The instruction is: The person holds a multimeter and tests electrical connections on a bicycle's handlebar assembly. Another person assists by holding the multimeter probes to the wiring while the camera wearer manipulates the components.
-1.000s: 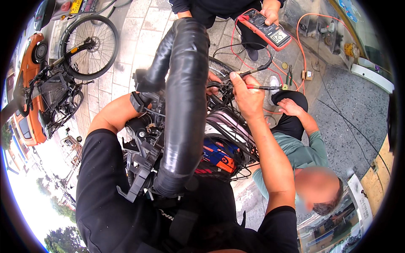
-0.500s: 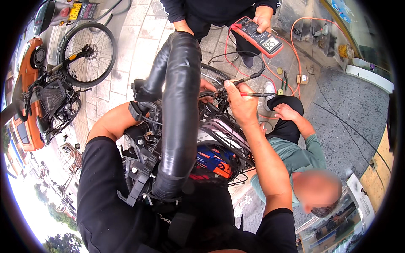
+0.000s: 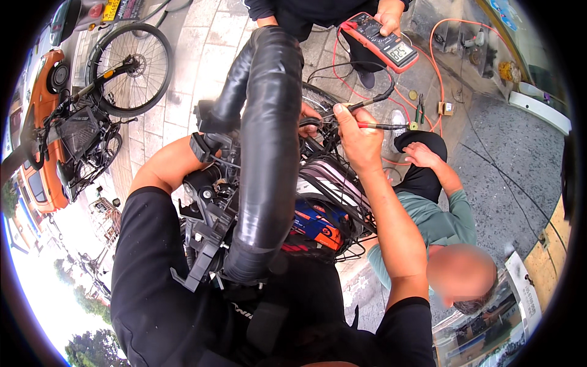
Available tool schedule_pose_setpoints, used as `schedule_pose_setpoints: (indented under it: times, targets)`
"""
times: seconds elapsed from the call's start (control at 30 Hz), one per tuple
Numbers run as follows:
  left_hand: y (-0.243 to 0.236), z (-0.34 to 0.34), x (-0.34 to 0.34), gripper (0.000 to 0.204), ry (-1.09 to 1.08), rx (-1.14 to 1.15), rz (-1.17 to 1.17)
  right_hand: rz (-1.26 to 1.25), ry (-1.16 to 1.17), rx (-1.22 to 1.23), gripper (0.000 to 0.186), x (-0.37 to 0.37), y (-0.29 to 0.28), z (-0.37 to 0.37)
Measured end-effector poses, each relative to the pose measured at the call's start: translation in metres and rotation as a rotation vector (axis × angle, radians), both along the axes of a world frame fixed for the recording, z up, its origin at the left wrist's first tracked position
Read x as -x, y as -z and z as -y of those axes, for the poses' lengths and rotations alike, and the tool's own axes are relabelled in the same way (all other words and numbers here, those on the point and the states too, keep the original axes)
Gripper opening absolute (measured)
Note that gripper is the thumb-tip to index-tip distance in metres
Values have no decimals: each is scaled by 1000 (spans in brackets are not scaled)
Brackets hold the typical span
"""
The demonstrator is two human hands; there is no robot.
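Note:
My right hand (image 3: pixel 359 139) is closed around two multimeter probes, a red probe (image 3: pixel 382 126) and a black probe (image 3: pixel 379 98). The thin tips point left, toward my left hand. Beside dark wiring (image 3: pixel 331 131), the fingers of my left hand (image 3: pixel 310 116) close on a small black part, perhaps a connector; its kind is unclear. A thick black wrapped tube (image 3: pixel 269 153) hides much of that hand and its wrist. Across from me, another person's hand (image 3: pixel 389 17) holds a red and dark grey multimeter (image 3: pixel 370 32) with its screen lit.
A person in a green shirt (image 3: pixel 437 217) crouches at the right. Pliers (image 3: pixel 419 111), a small box (image 3: pixel 446 108) and an orange cable (image 3: pixel 435 55) lie on the paving. A blue and orange package (image 3: pixel 318 223) sits below my hands. At the left stands a bicycle (image 3: pixel 131 70).
The whole view has shifted slightly, with most things a little farther right. My right hand keeps hold of the probes, and my left fingers stay by the wiring.

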State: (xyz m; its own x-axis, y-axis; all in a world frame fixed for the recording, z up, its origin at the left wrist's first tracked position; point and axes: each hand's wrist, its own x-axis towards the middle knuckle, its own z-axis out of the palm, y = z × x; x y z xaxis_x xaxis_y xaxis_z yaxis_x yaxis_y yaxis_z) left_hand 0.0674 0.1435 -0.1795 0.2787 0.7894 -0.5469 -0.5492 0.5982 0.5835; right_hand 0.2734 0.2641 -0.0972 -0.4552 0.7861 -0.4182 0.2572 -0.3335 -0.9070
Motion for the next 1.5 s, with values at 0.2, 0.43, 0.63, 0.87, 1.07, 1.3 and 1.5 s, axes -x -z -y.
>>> schedule_pose_setpoints:
  times: [0.2,0.43,0.63,0.87,1.07,1.3,1.5]
  targets:
    - [-14,-6,-5,21,-10,14,-58,42,-26,-21,20,-1,0,-1]
    - [-14,-3,-5,23,-34,-144,-107,34,-26,-29,22,-1,1,0]
    - [-22,-6,-5,22,-52,-168,-58,66,-49,-58,22,-2,1,0]
    - [-22,-5,-4,21,-29,-155,-87,22,-8,-21,21,0,-1,1]
    - [-18,-5,-5,21,-48,-182,-39,26,-18,-41,20,0,-1,1]
    - [-17,-5,-5,22,-52,-191,-11,43,-27,-30,21,-1,-1,0]
    - [-16,-6,-3,22,-24,-171,-13,19,-22,-19,21,-2,1,0]
